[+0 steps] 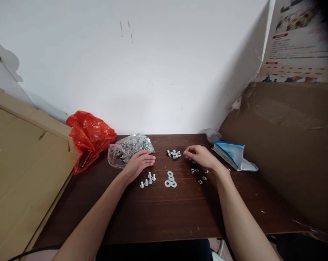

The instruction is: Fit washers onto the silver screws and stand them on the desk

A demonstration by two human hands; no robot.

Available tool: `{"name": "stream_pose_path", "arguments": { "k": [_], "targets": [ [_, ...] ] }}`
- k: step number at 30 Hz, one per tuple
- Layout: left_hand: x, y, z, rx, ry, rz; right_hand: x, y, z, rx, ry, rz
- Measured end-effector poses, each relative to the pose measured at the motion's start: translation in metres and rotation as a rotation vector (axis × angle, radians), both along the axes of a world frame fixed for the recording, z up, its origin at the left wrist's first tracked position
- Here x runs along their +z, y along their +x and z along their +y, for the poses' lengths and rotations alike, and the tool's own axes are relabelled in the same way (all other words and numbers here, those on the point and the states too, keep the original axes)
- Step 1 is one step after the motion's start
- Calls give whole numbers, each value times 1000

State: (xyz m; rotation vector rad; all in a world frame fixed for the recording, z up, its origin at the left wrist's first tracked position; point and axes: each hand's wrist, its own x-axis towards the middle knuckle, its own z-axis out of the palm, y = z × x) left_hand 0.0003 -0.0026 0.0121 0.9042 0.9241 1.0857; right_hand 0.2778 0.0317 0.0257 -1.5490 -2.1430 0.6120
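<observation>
On the dark wooden table (158,214) in front of you, the small hardware lies sorted into four groups. Just below your left hand (138,164) stand four bolts (148,180), heads down and threaded ends pointing up, set in a short row that climbs toward the right. Beside them, in the middle, three flat washers (170,179) lie touching one another. Under your right wrist about five small nuts (198,174) are scattered flat; the exact count is hard to tell at this size. Further back, between your two hands, sits a loose heap of mixed screws (174,154), too jumbled to count or to say which way any of them points.

Your left hand rests palm down, fingers together and stretched out toward the right, holding nothing; it lies against the clear bag of screws (130,148). Your right hand (200,156) hovers low with fingers loosely curled and pointing left, their tips near the heap; nothing is pinched that can be seen. Both forearms run in from the near edge and angle inward.

One red plastic bag (89,136) lies at the back left, and one blue-and-white packet (231,154) at the right.
</observation>
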Motion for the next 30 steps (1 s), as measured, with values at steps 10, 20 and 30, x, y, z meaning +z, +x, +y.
{"name": "stream_pose_path", "arguments": {
  "k": [10, 20, 30],
  "targets": [
    [2, 1, -1, 5, -7, -4, -13, 6, 5, -76, -142, -31],
    [1, 0, -1, -4, -2, -1, -8, -8, 3, -79, 117, 6],
    [0, -1, 0, -4, 6, 1, -19, -29, 8, -29, 191, -49]
  ]
}}
